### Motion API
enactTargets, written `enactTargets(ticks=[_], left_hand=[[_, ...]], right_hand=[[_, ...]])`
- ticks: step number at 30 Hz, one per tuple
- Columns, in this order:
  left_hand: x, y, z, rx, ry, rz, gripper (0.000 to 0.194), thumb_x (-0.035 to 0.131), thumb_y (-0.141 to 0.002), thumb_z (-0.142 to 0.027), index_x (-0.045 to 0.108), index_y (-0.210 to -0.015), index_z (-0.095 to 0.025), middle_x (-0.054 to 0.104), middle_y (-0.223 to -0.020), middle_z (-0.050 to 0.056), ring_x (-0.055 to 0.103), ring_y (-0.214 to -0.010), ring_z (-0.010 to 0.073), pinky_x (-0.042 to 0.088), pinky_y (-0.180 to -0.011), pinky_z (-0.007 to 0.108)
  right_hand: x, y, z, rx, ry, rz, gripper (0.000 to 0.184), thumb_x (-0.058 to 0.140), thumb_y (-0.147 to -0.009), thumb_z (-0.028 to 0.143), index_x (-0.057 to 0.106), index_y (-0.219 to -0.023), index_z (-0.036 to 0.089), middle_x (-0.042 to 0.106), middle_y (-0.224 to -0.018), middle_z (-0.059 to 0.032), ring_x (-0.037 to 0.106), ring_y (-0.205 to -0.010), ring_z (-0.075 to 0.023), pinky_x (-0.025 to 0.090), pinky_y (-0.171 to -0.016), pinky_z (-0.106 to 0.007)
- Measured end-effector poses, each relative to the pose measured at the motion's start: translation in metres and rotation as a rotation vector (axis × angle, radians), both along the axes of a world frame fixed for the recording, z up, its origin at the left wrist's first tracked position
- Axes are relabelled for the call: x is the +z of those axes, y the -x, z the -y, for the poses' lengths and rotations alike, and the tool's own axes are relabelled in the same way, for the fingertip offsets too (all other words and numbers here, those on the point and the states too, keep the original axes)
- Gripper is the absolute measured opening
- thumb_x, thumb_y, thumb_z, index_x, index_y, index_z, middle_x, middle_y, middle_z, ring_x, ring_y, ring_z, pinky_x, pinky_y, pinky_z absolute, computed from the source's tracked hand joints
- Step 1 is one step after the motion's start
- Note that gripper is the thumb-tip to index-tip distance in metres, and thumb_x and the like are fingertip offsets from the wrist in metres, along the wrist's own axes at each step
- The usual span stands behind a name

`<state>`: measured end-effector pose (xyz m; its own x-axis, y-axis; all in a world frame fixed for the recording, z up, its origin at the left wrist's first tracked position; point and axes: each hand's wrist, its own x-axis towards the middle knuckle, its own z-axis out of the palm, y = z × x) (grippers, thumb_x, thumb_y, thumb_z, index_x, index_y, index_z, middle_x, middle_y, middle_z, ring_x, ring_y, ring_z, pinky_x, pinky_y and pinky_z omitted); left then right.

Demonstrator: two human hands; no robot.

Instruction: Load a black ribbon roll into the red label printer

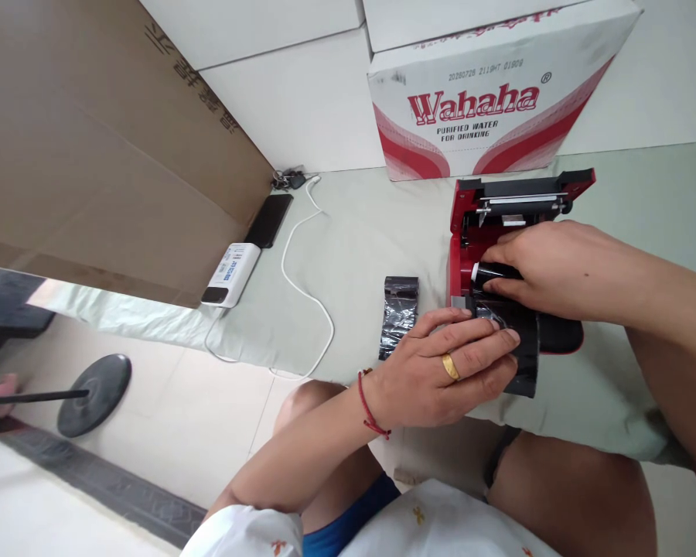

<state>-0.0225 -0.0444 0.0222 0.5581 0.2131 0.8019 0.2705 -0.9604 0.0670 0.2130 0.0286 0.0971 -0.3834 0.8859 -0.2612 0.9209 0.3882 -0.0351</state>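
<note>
A red-and-black machine (pixel 458 267), which looks like a small label printer, stands on the cloth with its lid (pixel 525 188) raised. My right hand (pixel 562 267) reaches into it, thumb and fingers closed around a glossy black roll (pixel 496 272) with a white end. A wide strip of black film (pixel 525 375) hangs over the machine's front. My left hand (pixel 446 371), wearing a gold ring and red bracelet, has its fingers pressed together on this strip; its thumb is hidden. Left of the machine, a separate folded piece of shiny black film (pixel 400 309) lies on the cloth.
A Wahaha water carton (pixel 475 116) stands behind the machine. At left are a large brown cardboard box (pixel 110 155), a white device (pixel 232 272), a black phone (pixel 271 220), keys (pixel 288 179) and a white cable (pixel 295 286). The cloth-covered surface (pixel 353 232) ends near my knees.
</note>
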Motion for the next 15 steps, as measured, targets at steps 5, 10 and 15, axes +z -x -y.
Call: enactTargets(ticks=[5, 10, 15], left_hand=[[-0.002, -0.001, 0.000, -0.010, 0.003, 0.001, 0.014, 0.069, -0.117, -0.019, 0.083, -0.118, -0.020, 0.093, -0.127, 0.002, 0.083, -0.127, 0.0161, 0.063, -0.124, 0.034], [-0.004, -0.001, 0.001, -0.026, 0.021, -0.026, 0.016, 0.068, -0.118, -0.019, 0.084, -0.118, -0.020, 0.092, -0.127, 0.003, 0.082, -0.128, 0.0169, 0.060, -0.128, 0.035], [-0.005, 0.000, 0.001, -0.036, 0.028, -0.054, 0.019, 0.067, -0.117, -0.018, 0.085, -0.116, -0.021, 0.091, -0.130, 0.004, 0.079, -0.131, 0.0171, 0.057, -0.131, 0.035]], right_hand=[[0.000, 0.004, 0.002, 0.014, -0.012, -0.016, 0.028, 0.057, -0.103, 0.044, 0.078, -0.102, 0.026, 0.083, -0.097, -0.0097, 0.066, -0.077, -0.0261, 0.034, -0.068, -0.038], [0.000, 0.008, 0.009, 0.032, -0.037, 0.009, 0.028, 0.053, -0.106, 0.041, 0.077, -0.107, 0.027, 0.083, -0.102, -0.0087, 0.068, -0.080, -0.0286, 0.034, -0.065, -0.040], [-0.002, 0.011, 0.007, -0.020, -0.060, 0.023, 0.027, 0.056, -0.103, 0.040, 0.080, -0.109, 0.028, 0.085, -0.103, -0.0096, 0.067, -0.074, -0.0270, 0.032, -0.060, -0.038]])
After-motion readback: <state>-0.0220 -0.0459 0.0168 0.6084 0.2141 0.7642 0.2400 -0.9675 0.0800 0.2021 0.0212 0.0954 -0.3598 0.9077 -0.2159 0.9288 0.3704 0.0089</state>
